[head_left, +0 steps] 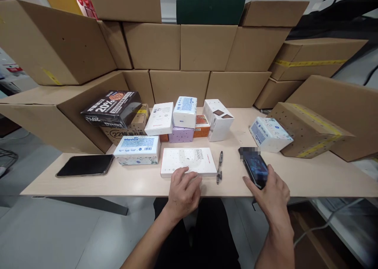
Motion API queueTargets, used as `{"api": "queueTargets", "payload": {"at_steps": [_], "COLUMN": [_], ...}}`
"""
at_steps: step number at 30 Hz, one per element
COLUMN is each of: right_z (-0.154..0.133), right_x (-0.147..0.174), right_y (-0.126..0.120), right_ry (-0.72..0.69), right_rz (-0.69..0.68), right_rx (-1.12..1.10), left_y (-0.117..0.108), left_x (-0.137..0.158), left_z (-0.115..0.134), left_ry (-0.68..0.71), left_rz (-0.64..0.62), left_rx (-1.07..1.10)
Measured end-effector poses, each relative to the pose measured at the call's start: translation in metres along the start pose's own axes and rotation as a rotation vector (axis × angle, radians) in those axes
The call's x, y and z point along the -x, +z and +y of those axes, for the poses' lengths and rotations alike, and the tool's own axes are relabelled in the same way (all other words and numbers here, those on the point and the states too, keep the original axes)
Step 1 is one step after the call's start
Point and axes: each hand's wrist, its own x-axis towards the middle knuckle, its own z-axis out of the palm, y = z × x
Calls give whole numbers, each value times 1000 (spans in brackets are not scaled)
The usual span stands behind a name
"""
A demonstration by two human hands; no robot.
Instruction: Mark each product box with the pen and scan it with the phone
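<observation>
My left hand point(185, 188) rests at the front edge of a white power bank box point(189, 162), its loosely bent fingers a little apart and their tips over the box. It grips nothing. To the right, my right hand point(273, 190) holds the near end of a smartphone point(256, 167) with a lit screen, thumb on one side and fingers on the other. A pen point(219, 166) lies on the table between the power bank box and the phone.
A dark-screened phone point(85, 165) lies at the left. Tissue packs point(137, 150) point(270, 134), a black box point(113, 107) and several small boxes stand behind. Stacked cardboard boxes point(180, 88) wall in the back and sides. The table's front edge point(141, 194) runs before me.
</observation>
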Motion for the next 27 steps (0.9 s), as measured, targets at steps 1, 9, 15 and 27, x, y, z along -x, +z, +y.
{"api": "queueTargets", "payload": {"at_steps": [1,9,15,27], "right_z": [-2,-7,-16,-65], "right_x": [2,5,1,32], "right_y": [1,1,-3,-8], "right_ry": [0,-43,-49,-45], "right_rz": [33,139,134,196], "right_rx": [-15,-4,-29,-427], "left_y": [0,-2,2,7], "left_x": [-1,-3,-2,-24], "left_z": [0,2,3,4], "left_ry": [-3,-15,-19,-55], "left_rz": [-2,-54,-108,-38], "left_rx": [-7,-28,-72,-53]}}
